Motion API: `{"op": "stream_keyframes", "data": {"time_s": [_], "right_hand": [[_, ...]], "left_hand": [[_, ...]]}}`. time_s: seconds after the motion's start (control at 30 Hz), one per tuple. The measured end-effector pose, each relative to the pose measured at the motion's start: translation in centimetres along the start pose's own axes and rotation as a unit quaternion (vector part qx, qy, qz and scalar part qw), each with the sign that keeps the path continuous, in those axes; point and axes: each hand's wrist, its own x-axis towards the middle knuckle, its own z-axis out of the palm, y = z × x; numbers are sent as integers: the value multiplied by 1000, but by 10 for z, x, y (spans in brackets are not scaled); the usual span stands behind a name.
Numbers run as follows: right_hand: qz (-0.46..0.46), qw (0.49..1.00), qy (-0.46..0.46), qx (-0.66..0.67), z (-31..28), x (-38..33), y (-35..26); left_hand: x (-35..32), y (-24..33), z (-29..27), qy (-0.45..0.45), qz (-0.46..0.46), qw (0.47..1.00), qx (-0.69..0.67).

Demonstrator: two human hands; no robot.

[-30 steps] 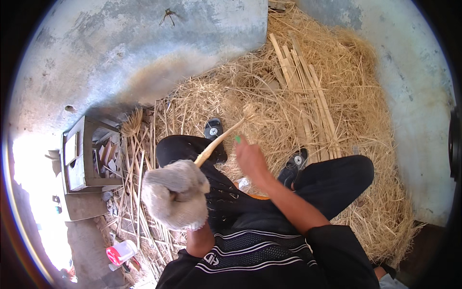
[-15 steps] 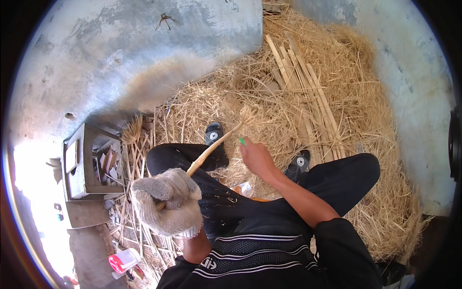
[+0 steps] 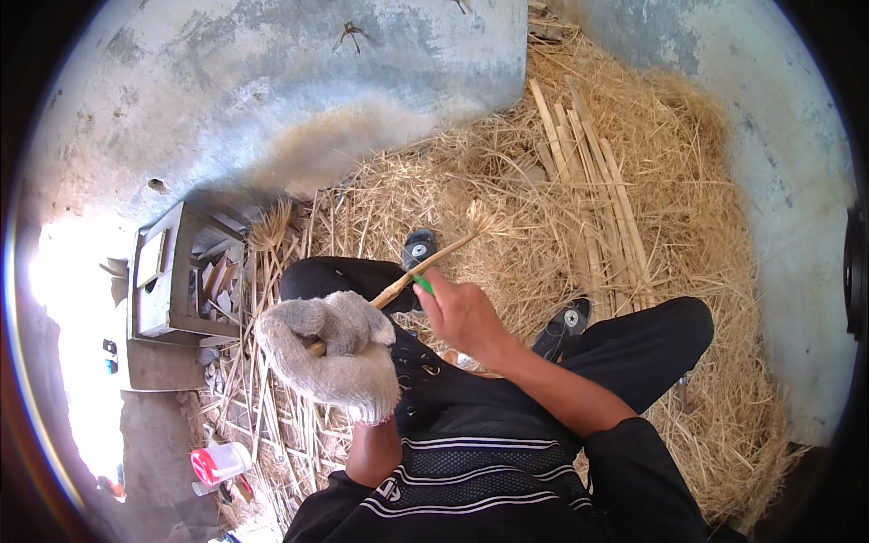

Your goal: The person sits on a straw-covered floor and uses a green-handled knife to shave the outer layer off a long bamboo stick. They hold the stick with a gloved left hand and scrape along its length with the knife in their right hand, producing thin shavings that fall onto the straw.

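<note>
Gloved fingers of the left hand [image 3: 337,355] close fully round the near end of a pale bamboo stick [image 3: 425,267], which slants up and away from that grip toward the straw. Just beyond the glove, the bare right hand [image 3: 462,312] is closed on a green-handled tool [image 3: 423,283] pressed against the stick; its blade is hidden, so I cannot tell how it meets the wood. The far end of the stick is frayed into fibres and hangs above the straw heap [image 3: 507,190].

To shave well, it seems wise to keep the gloved grip firm, hold the stick at a steady slant over the knees, and push the tool away from the body in shallow strokes, with the bare fingers behind the edge.

Left of the grip, a grey wooden box [image 3: 167,281] lies open on its side, with short wood pieces inside. Nearer, below the box, a clear plastic jug with a red lid [image 3: 219,462] lies tipped; its contents cannot be made out. Beyond the stick's tip, split bamboo slats [image 3: 588,172] rest on the straw.
</note>
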Motion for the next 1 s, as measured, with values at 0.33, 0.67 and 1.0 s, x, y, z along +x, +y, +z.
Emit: {"op": "stream_keyframes", "data": {"time_s": [0.33, 0.67, 1.0], "right_hand": [[47, 997, -34, -52, 4, -1, 21], [180, 976, -66, -99, 10, 1, 94], [-44, 996, -5, 82, -12, -21, -3]], "left_hand": [[10, -1, -9, -12, 17, 1000, -14], [-2, 3, -12, 1, 16, 1000, -11], [2, -3, -38, -55, 1, 998, -11]]}}
